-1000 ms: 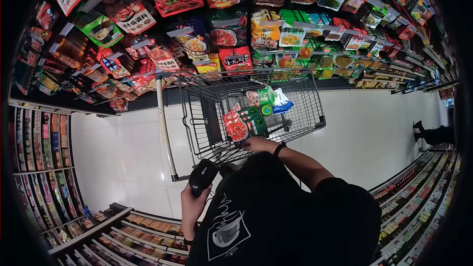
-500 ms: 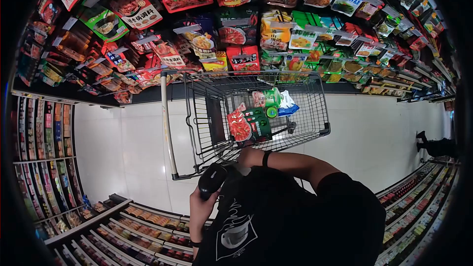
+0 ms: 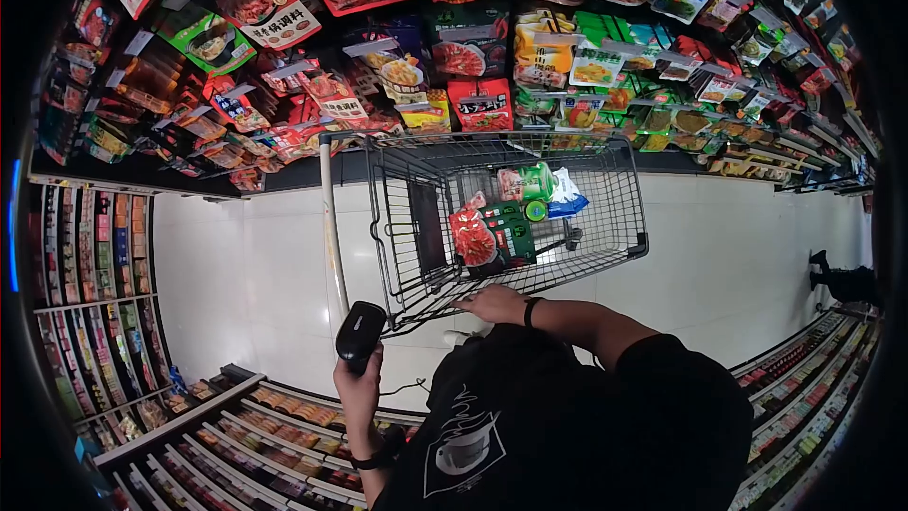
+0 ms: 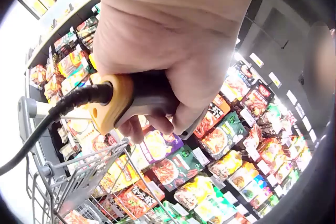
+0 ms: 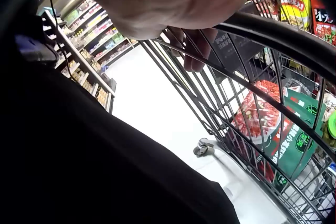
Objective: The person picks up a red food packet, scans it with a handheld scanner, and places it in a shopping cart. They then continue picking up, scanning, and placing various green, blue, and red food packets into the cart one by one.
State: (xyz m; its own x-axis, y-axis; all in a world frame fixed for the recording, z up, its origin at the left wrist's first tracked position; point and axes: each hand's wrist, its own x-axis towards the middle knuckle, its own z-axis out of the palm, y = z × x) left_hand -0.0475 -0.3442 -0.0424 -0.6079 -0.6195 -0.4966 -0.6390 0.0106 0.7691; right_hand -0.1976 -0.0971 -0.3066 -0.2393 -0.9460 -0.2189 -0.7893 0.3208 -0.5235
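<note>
My left hand (image 3: 357, 386) grips a black handheld barcode scanner (image 3: 362, 329), which overlaps the near end of the cart's handle bar in the head view. In the left wrist view the scanner's grip (image 4: 152, 95) shows a yellow end with a black cable leaving it. Over the near side rim of the wire shopping cart (image 3: 646, 218) lies my right hand (image 3: 497, 304), its fingers (image 5: 195, 61) curled over the bar. Inside the cart are red and dark green food packets (image 3: 511, 233), a green and pink pack (image 3: 526, 182), and a blue and white bag (image 3: 567, 197).
Shelves of hanging seasoning packets (image 3: 473, 47) stand along the cart's far side. More stocked shelves (image 3: 99, 255) are at left, with others (image 3: 804, 388) behind the person. Pale floor tiles (image 3: 241, 265) run along the aisle. Someone's dark-clothed legs (image 3: 842, 281) show at far right.
My right hand has drawn back from beside the packets to the cart's near rim. The left hand has moved the scanner left, away from my body, to overlap the handle bar's end.
</note>
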